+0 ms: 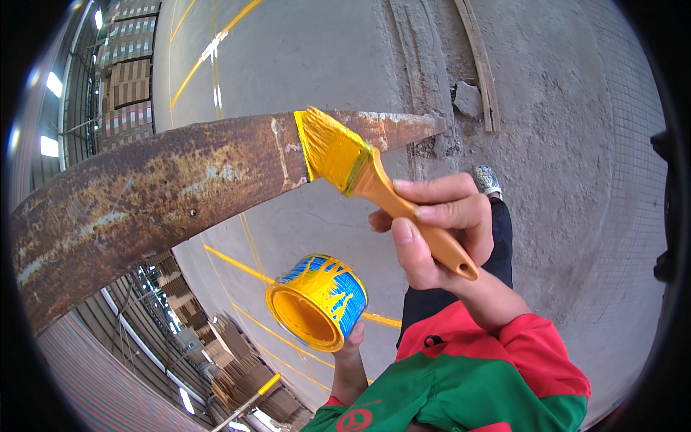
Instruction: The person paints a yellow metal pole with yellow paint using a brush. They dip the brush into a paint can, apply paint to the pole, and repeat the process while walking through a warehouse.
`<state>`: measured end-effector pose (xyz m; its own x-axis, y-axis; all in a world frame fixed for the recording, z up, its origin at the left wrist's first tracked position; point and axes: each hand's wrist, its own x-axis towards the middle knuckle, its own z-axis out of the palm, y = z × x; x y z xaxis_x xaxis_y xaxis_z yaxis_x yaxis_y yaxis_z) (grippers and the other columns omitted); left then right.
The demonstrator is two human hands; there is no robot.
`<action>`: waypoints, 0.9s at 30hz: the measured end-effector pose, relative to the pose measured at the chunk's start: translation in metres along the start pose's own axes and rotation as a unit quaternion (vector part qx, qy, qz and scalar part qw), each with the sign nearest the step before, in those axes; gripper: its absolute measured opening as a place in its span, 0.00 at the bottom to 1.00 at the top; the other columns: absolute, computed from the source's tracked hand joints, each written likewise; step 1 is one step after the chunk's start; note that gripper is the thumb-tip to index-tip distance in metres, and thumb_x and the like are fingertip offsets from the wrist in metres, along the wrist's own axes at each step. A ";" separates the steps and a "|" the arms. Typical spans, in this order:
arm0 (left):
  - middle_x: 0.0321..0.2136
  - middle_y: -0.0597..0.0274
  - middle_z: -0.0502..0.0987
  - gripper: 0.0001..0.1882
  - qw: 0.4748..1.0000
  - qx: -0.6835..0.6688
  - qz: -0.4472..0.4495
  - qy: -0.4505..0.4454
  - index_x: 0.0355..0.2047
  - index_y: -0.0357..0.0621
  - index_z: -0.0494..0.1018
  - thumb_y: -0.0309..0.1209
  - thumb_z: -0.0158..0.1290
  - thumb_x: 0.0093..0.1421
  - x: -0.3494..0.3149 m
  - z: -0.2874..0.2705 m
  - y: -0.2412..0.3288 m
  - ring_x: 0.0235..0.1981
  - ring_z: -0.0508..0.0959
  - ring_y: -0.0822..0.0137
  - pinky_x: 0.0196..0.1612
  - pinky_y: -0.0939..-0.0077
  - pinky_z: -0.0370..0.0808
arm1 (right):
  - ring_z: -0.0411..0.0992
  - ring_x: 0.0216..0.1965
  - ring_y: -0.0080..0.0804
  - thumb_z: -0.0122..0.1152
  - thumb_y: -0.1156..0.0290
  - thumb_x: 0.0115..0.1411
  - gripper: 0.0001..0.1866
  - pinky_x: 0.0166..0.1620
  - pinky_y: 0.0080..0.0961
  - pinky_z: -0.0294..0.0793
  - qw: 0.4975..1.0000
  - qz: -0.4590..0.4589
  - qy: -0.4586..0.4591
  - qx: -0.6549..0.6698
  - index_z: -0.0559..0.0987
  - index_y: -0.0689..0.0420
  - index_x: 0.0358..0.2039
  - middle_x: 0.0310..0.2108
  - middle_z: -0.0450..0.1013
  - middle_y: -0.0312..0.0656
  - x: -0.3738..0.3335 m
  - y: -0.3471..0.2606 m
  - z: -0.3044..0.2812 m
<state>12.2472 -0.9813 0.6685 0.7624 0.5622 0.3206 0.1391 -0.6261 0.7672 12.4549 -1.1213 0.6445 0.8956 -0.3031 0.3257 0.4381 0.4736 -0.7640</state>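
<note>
A wide paintbrush (392,193) with an orange wooden handle is pinched between the thumb and fingers of my right hand (450,223). Its bristles are loaded with yellow paint. They lie against a rusty steel beam (165,180), over a narrow yellow band (306,147) that crosses the beam. Lower down, my left hand (353,340) grips a blue paint can (354,288) from behind, with most of its fingers hidden. The can is tilted, its mouth showing yellow paint inside. Yellow drips run down its outer wall.
Stacked pallets or boards (129,75) stand at the far left, and more stacks (241,367) at the lower left. A wooden plank (481,65) and a stone block (468,99) lie on the rough ground. Yellow lines (237,263) mark the concrete floor.
</note>
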 end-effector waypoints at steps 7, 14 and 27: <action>0.70 0.47 0.55 0.70 1.000 -0.005 -0.002 0.000 0.74 0.43 0.37 0.46 0.74 0.43 0.002 -0.001 -0.001 0.68 0.64 0.50 0.69 0.51 0.64 | 0.84 0.35 0.42 0.68 0.82 0.56 0.13 0.33 0.25 0.88 1.000 0.002 -0.020 -0.004 0.72 0.66 0.37 0.40 0.75 0.57 -0.016 -0.012 -0.004; 0.70 0.47 0.55 0.70 1.000 -0.005 -0.002 0.003 0.74 0.43 0.36 0.46 0.74 0.43 0.001 -0.001 0.000 0.68 0.64 0.50 0.69 0.51 0.64 | 0.84 0.34 0.42 0.68 0.82 0.57 0.13 0.33 0.26 0.89 0.998 0.020 -0.061 -0.004 0.71 0.66 0.37 0.41 0.75 0.60 -0.034 -0.026 -0.015; 0.70 0.47 0.55 0.70 1.000 -0.001 -0.001 -0.001 0.74 0.43 0.36 0.46 0.74 0.43 -0.005 -0.003 0.003 0.68 0.64 0.50 0.69 0.51 0.64 | 0.84 0.36 0.37 0.65 0.84 0.58 0.14 0.35 0.23 0.88 0.999 -0.029 0.011 0.027 0.71 0.65 0.41 0.43 0.75 0.58 0.016 0.012 -0.007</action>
<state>12.2419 -0.9846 0.6708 0.7633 0.5627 0.3175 0.1397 -0.6235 0.7692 12.4741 -1.1262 0.6365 0.8664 -0.3501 0.3559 0.4940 0.4981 -0.7126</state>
